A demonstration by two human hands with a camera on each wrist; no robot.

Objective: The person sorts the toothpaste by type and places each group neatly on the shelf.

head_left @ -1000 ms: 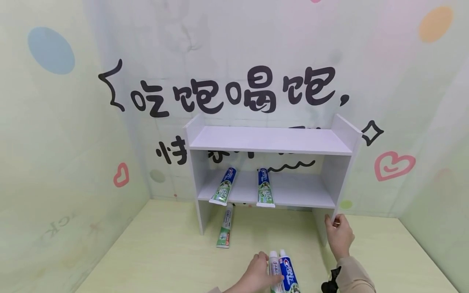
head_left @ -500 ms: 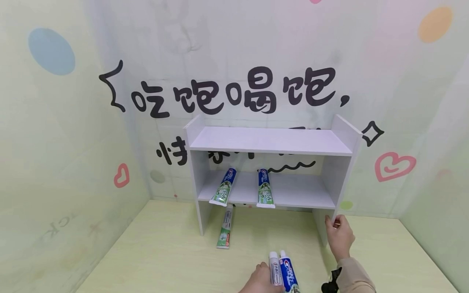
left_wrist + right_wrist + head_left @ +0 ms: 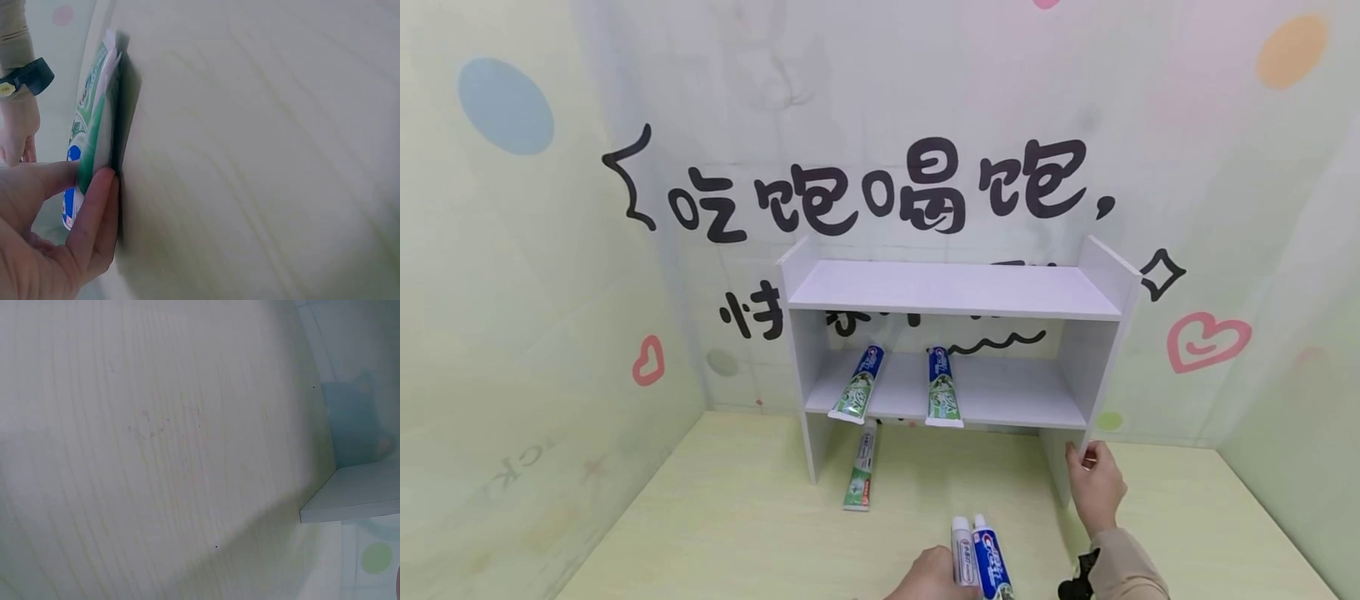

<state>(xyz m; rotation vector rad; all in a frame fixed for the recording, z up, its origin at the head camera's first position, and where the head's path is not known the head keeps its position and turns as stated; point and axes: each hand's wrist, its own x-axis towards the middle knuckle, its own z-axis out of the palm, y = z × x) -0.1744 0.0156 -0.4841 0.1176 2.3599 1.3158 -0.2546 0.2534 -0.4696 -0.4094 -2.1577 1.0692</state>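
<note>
In the head view my left hand [image 3: 932, 575] is low in the middle, at a grey-white toothpaste tube [image 3: 965, 552] with a white cap. A blue Crest toothpaste tube [image 3: 991, 558] lies against its right side. The left wrist view shows thumb and fingers pinching green, white and blue toothpaste packaging [image 3: 94, 125] close over the table. My right hand [image 3: 1097, 487] grips the front edge of the white shelf's right side panel [image 3: 1093, 367], near its foot. Only the panel's lower corner [image 3: 350, 494] shows in the right wrist view.
Two blue-and-green Crest tubes, a left one [image 3: 859, 383] and a middle one [image 3: 943, 386], lie on the shelf's middle board [image 3: 1015, 390], ends overhanging. A grey-green tube [image 3: 860, 467] lies under its left part. Printed walls [image 3: 880, 83] enclose the pale table [image 3: 700, 517].
My left hand has drawn back slightly toward the lower edge beside the grey-white tube, its fingers lower along it. The right hand stays on the shelf panel; the other tubes keep their places.
</note>
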